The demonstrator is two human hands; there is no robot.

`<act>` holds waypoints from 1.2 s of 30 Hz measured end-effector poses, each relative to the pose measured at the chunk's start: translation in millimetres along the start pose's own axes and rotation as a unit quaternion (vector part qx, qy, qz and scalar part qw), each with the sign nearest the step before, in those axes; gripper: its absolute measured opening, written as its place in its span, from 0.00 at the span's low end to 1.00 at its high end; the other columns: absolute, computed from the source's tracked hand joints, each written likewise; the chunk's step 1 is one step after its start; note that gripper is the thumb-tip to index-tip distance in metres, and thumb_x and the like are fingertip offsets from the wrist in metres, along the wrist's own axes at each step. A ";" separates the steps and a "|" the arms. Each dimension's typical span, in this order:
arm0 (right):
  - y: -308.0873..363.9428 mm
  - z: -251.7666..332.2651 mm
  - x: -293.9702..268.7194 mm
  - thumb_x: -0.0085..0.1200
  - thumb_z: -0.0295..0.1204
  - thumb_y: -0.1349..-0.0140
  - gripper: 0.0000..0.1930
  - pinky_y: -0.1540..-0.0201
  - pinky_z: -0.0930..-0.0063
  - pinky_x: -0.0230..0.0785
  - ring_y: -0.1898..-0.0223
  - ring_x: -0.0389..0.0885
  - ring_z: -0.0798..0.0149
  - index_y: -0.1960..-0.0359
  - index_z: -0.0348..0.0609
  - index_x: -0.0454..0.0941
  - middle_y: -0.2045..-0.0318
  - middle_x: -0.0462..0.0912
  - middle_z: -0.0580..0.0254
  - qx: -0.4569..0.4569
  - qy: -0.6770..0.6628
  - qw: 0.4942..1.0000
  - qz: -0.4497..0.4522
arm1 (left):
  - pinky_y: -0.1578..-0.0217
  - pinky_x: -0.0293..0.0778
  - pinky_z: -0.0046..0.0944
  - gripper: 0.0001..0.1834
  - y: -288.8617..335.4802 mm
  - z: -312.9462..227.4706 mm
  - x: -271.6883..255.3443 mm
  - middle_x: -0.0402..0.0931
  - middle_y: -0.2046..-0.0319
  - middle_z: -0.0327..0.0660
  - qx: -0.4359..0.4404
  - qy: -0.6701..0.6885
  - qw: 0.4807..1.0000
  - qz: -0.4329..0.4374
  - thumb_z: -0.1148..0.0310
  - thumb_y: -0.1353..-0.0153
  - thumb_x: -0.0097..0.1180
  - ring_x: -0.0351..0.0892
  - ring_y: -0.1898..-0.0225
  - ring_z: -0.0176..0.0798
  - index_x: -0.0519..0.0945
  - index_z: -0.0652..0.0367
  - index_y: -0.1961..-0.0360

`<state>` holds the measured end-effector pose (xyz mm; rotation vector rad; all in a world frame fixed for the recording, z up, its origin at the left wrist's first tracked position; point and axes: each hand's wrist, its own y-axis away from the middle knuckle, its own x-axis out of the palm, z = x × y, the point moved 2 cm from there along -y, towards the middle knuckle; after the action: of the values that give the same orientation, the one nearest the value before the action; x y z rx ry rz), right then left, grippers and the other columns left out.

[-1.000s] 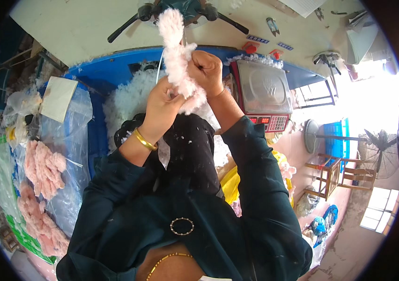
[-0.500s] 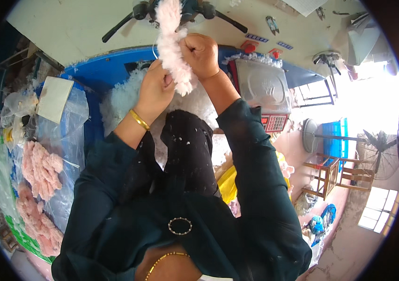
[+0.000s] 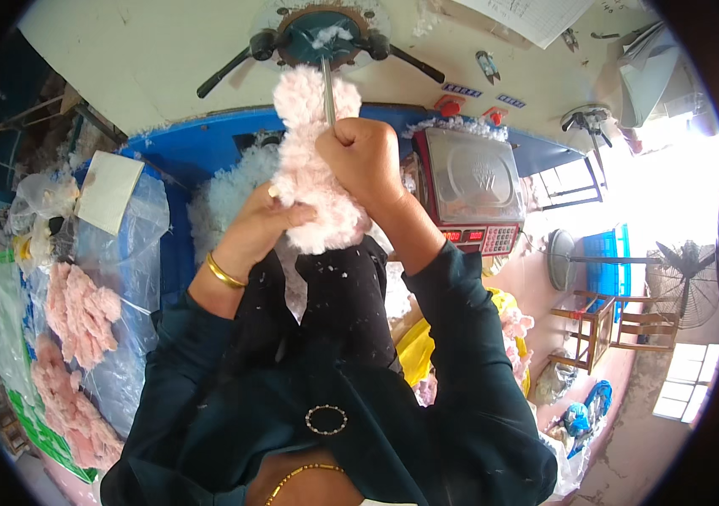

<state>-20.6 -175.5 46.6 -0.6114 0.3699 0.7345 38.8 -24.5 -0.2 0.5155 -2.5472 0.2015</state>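
Observation:
A fluffy pale-pink plush toy skin [image 3: 299, 160] hangs in front of me, its rounded upper end below the filling machine's outlet [image 3: 319, 38]. A thin metal tube [image 3: 327, 84] runs from that outlet across the upper part of the plush to my right fist. My right hand [image 3: 364, 160] is closed on the plush at the tube's lower end; its fingertips are hidden. Lower down, my left hand [image 3: 262, 226] grips the plush's left side, thumb lying over the fur. White fluff clings around the outlet.
Black handles [image 3: 233, 69] flank the outlet. Under the table edge lies white stuffing [image 3: 237, 181]. To the right stands a scale [image 3: 473, 181], with red buttons [image 3: 451, 105] above. More pink plush skins [image 3: 81, 312] lie on plastic bags at left. A wooden chair [image 3: 583, 329] and fan stand farther right.
The plush has come down from the machine toward my lap and looks wider, baring the tube and outlet. My left hand has lowered with it, its thumb now flat on the fur.

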 end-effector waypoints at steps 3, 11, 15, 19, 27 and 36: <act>2.1 5.1 -3.5 0.56 0.27 0.54 0.12 0.83 0.72 0.58 0.87 0.65 0.73 0.88 0.34 0.68 0.91 0.67 0.57 0.057 -0.076 0.994 0.050 | 0.53 0.73 0.35 0.24 -4.6 6.0 -23.5 0.75 0.51 0.42 -0.054 0.125 0.991 -0.003 0.68 0.39 0.53 0.77 0.54 0.35 0.67 0.63 0.42; -12.0 -31.0 -19.1 0.53 0.28 0.40 0.10 0.79 0.80 0.67 0.80 0.75 0.78 0.79 0.41 0.77 0.81 0.78 0.71 0.161 -0.409 0.869 0.228 | 0.47 0.73 0.47 0.29 -27.7 16.8 24.9 0.70 0.46 0.44 -0.115 0.333 0.932 0.089 0.45 0.32 0.37 0.71 0.44 0.46 0.62 0.51 0.38; -18.6 -48.5 -53.3 0.56 0.33 0.41 0.16 0.58 0.70 0.73 0.59 0.78 0.63 0.54 0.37 0.74 0.58 0.79 0.59 0.183 -0.441 0.852 0.217 | 0.64 0.82 0.37 0.29 -50.8 10.8 45.9 0.76 0.56 0.49 -0.129 0.355 0.925 0.031 0.47 0.34 0.44 0.81 0.59 0.48 0.66 0.59 0.44; -43.9 -31.1 -74.1 0.63 0.36 0.49 0.32 0.49 0.65 0.70 0.52 0.76 0.60 0.43 0.36 0.68 0.50 0.76 0.51 0.101 -0.329 0.858 0.380 | 0.64 0.80 0.32 0.24 -39.9 2.4 42.6 0.75 0.57 0.47 -0.086 0.204 0.975 -0.035 0.54 0.33 0.47 0.81 0.60 0.43 0.66 0.63 0.46; 52.7 -0.6 -15.6 0.65 0.33 0.57 0.40 0.48 0.58 0.68 0.51 0.73 0.41 0.40 0.36 0.60 0.49 0.69 0.43 -0.146 0.098 0.976 0.132 | 0.51 0.69 0.34 0.23 -8.3 16.9 32.8 0.71 0.53 0.44 0.127 -0.137 0.974 -0.130 0.69 0.40 0.60 0.72 0.53 0.34 0.65 0.65 0.48; 65.6 -25.8 2.7 0.64 0.26 0.58 0.39 0.50 0.56 0.68 0.52 0.71 0.38 0.41 0.38 0.60 0.51 0.69 0.40 -0.123 0.052 0.988 0.073 | 0.48 0.65 0.40 0.32 -14.3 3.1 27.6 0.69 0.51 0.49 0.165 -0.378 0.908 -0.082 0.64 0.45 0.64 0.69 0.49 0.41 0.63 0.65 0.44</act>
<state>-68.4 -152.3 0.1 -0.8642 0.4270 0.8991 21.4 -47.2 12.3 1.1148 -3.2077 0.4461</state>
